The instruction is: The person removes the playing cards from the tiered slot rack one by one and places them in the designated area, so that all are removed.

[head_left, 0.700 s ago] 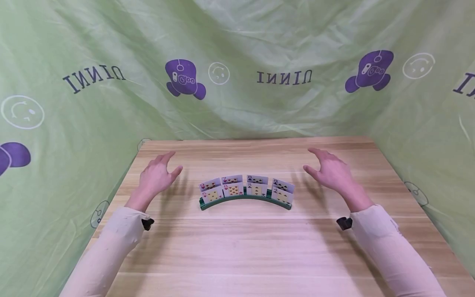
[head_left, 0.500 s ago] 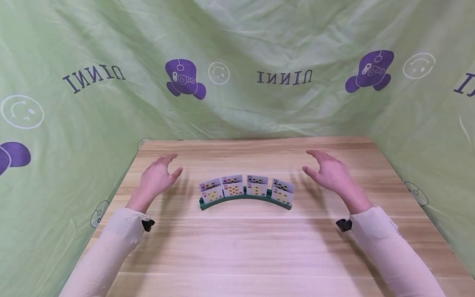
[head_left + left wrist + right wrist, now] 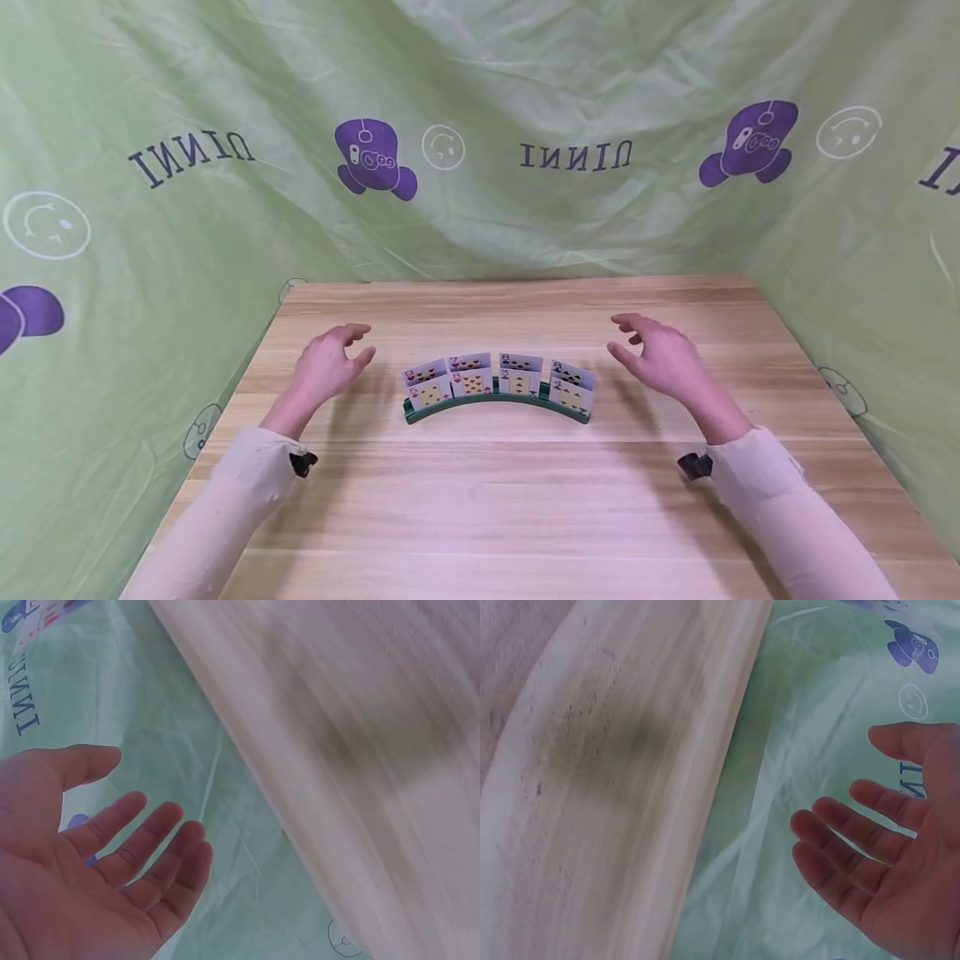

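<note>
A curved green card holder (image 3: 495,398) stands on the table in the head view. Two rows of playing cards are propped upright in it, among them a seven of hearts (image 3: 469,361) at the back and an eight of hearts (image 3: 472,382) in front. My left hand (image 3: 326,364) hovers over the table to the left of the holder, apart from it, fingers relaxed. To the right of the holder my right hand (image 3: 663,357) is held up likewise, thumb apart from loosely bent fingers. Both wrist views show the palms holding nothing.
The wooden table (image 3: 480,500) has its far edge against a green curtain (image 3: 480,225) printed with purple figures and smiling faces. The curtain also hangs along the left and right sides. A black wrist piece (image 3: 303,463) shows at the left cuff and another black piece (image 3: 695,466) at the right.
Both hands have drawn slightly inward and nearer to me, and their fingers bend a little more. The card holder and cards have not moved.
</note>
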{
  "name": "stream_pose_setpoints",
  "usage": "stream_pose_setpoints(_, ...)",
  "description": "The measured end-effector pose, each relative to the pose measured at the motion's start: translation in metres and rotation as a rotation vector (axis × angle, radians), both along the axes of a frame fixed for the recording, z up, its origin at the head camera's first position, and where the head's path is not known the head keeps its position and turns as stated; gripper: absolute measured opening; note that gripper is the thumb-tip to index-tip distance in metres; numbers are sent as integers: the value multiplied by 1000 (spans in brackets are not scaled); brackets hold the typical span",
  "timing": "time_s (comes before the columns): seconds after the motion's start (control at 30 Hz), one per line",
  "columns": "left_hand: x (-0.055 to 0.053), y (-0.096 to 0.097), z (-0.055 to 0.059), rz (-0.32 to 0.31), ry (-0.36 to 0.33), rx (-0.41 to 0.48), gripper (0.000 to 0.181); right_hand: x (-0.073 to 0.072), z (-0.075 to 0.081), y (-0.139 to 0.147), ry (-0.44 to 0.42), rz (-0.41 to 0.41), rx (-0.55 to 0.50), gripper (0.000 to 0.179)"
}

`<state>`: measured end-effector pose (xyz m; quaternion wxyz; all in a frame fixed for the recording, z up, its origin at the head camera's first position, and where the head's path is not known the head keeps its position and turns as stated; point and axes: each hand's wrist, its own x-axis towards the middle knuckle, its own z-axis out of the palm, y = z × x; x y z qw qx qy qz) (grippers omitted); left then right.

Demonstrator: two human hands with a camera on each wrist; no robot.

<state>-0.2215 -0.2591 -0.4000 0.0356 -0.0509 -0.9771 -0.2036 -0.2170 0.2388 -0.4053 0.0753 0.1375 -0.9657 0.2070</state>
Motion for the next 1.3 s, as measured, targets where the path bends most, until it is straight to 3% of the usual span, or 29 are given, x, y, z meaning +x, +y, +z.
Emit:
stream_pose_setpoints(0.47,8,9,-9,-38,-4,128,37,9,-3,-7,10,19,-83,41)
stream_pose_setpoints(0.77,16,14,-15,-55,-41,196,29,17,-7,-10,40,39,-137,33)
stream_pose_setpoints(1.3,26,15,-29,-61,-114,246,24,33,-13,-13,64,30,-197,22)
